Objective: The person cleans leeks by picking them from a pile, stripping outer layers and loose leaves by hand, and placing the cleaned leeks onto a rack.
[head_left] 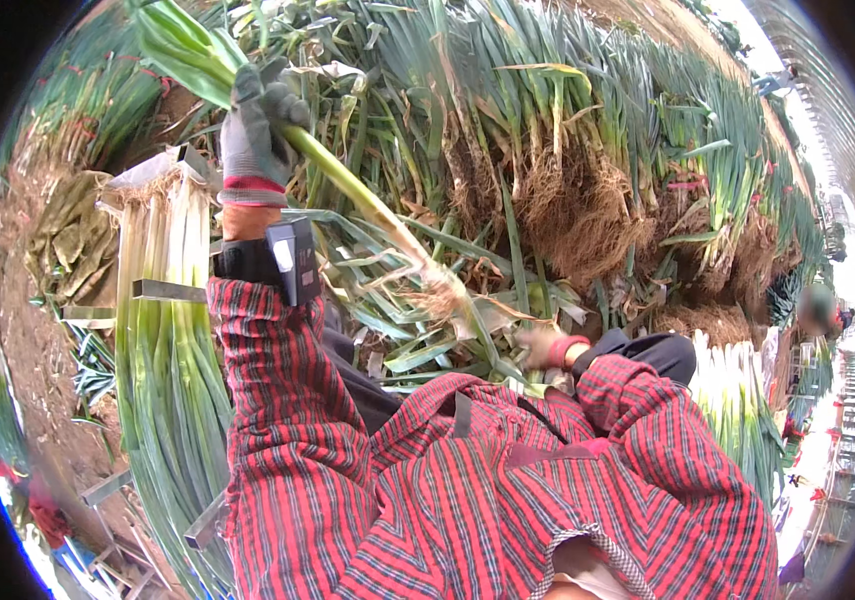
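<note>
My left hand (pixel 262 112), in a grey glove with a red cuff, is raised at the upper left and closed around a long green onion (pixel 367 202) near its leaves. The stalk slants down to the right, with its roots and loose, dirty outer layers at the lower end. My right hand (pixel 544 348), with a red cuff at the wrist, is low in front of me, beside a green leaf strip hanging from the root end. Its fingers are blurred and partly hidden, so its hold is unclear. Leaves and peelings (pixel 427 352) lie beneath the stalk.
A metal rack (pixel 172 289) at the left holds onions with pale stalks (pixel 172 247). Unpeeled onions with brown roots (pixel 585 210) are piled ahead. More pale stalks (pixel 731 375) lie at the right. A crumpled cloth (pixel 75 232) is on the soil. A person (pixel 776 81) is far off.
</note>
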